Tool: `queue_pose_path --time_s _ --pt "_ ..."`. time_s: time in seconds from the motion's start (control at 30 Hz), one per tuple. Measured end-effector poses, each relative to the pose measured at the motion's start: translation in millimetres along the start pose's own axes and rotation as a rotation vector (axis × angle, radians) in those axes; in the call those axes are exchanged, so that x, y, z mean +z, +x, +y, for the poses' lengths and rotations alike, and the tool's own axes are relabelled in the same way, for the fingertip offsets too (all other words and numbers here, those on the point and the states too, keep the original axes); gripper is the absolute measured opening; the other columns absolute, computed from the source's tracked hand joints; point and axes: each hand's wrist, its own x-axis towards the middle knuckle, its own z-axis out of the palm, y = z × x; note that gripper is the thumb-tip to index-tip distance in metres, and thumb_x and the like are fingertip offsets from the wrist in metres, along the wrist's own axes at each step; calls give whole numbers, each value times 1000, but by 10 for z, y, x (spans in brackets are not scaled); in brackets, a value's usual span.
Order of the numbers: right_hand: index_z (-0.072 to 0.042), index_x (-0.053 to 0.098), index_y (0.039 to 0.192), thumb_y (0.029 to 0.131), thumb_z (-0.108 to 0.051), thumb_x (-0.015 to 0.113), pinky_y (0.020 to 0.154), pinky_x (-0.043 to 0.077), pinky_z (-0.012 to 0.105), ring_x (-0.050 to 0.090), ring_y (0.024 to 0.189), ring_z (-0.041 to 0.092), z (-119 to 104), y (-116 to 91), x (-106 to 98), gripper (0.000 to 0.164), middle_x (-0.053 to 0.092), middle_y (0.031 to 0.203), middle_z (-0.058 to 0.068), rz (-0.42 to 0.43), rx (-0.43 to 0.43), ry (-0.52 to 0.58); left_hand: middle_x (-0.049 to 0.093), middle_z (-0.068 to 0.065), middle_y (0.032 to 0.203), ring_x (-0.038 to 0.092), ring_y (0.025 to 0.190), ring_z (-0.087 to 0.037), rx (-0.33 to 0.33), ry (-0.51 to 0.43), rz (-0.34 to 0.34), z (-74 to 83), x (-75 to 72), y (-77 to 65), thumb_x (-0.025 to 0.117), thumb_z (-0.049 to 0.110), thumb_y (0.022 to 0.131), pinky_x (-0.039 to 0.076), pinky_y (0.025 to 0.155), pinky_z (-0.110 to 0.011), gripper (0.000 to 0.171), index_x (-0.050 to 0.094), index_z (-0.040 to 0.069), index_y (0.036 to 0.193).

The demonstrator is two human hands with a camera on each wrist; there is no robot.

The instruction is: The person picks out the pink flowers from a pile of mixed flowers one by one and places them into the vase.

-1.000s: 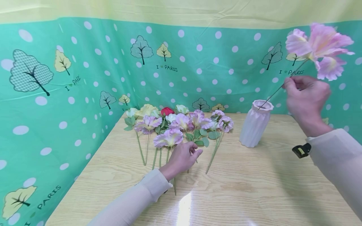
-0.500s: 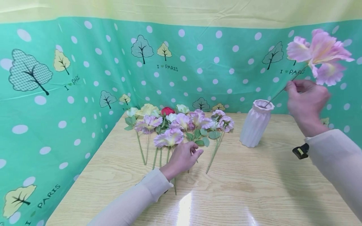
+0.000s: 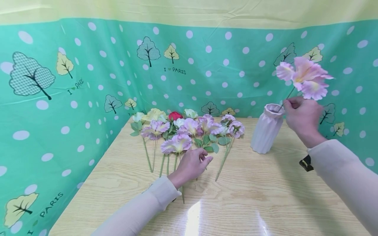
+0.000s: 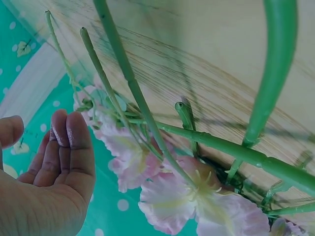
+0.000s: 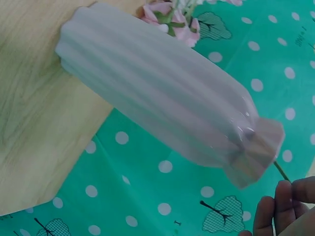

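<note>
My right hand (image 3: 305, 116) pinches the thin stem of a pink artificial flower (image 3: 308, 77), just beside the mouth of a white ribbed vase (image 3: 266, 131). The stem's lower end is inside the vase and hidden there. In the right wrist view, the fingers (image 5: 283, 209) sit close to the vase's fluted neck (image 5: 256, 155). My left hand (image 3: 193, 164) hovers over the stems of the flowers lying on the table, nearest a pale purple flower (image 3: 176, 144). Its fingers (image 4: 76, 142) are loosely bent and hold nothing in the left wrist view.
Several artificial flowers lie across the wooden table (image 3: 251, 196), among them a red rose (image 3: 175, 116), a yellow flower (image 3: 154, 115) and purple blooms (image 3: 207, 123). Their green stems point toward the front. A green dotted cloth (image 3: 224, 72) hangs behind and at the left.
My right hand has moved left and down toward the vase, lowering the pink flower so its stem goes deeper into the mouth. The left hand has stayed in place.
</note>
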Motion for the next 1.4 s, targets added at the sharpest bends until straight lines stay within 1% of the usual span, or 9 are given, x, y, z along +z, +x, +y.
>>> queue_pose_path --time_s 0.17,0.3,0.5,0.6,0.73,0.87,1.07,1.27,1.4 --pt "1 71 124 104 -34 56 53 50 20 66 93 27 16 -22 76 42 71 117 25 -90 24 -19 71 0 86 58 62 -4 8 12 -1 12 11 12 67 30 101 51 60 -25 28 73 4 111" --pt "3 70 123 104 -31 59 52 53 27 67 89 33 24 -39 110 40 70 114 28 -124 20 -36 71 0 86 57 61 -3 16 18 2 24 20 22 68 29 101 51 60 -24 27 73 4 110" --pt "2 72 119 102 -39 64 53 55 32 68 80 32 36 -70 148 45 71 110 29 -137 24 -45 71 -1 85 57 60 -3 28 15 2 23 35 26 68 28 101 50 60 -23 27 73 3 109" --pt "2 71 121 101 -42 63 51 54 32 68 82 33 53 -83 164 49 71 112 28 -124 10 -55 71 -1 85 58 63 -4 26 17 0 21 42 28 69 28 100 50 61 -24 28 73 2 110" --pt "2 71 122 102 -33 61 48 51 28 66 87 33 70 -102 179 42 71 113 28 -98 -24 -55 70 1 85 59 66 -4 22 21 0 19 50 34 68 29 100 51 63 -24 29 73 1 110" --pt "1 71 121 102 -30 58 50 50 24 62 88 29 80 -150 172 39 70 109 24 -81 -9 -24 71 0 85 60 67 -5 29 26 2 19 59 39 69 29 100 51 64 -24 29 73 2 109" --pt "-2 68 110 100 -35 58 53 46 18 58 84 22 107 -278 182 36 66 101 15 -31 6 23 72 0 86 62 70 -5 24 33 -13 29 84 45 68 30 101 53 67 -24 29 73 2 109" --pt "-5 69 100 98 -33 62 55 43 16 57 76 19 136 -415 230 30 67 91 12 11 -37 42 71 -1 84 60 67 -5 40 27 -11 65 126 81 70 28 100 52 64 -23 27 73 1 106" --pt "-5 69 95 97 -33 65 55 43 15 56 73 17 153 -514 263 29 68 87 12 10 -62 48 71 -1 84 59 66 -6 23 36 -39 94 149 106 69 29 100 52 65 -24 32 72 -1 109"
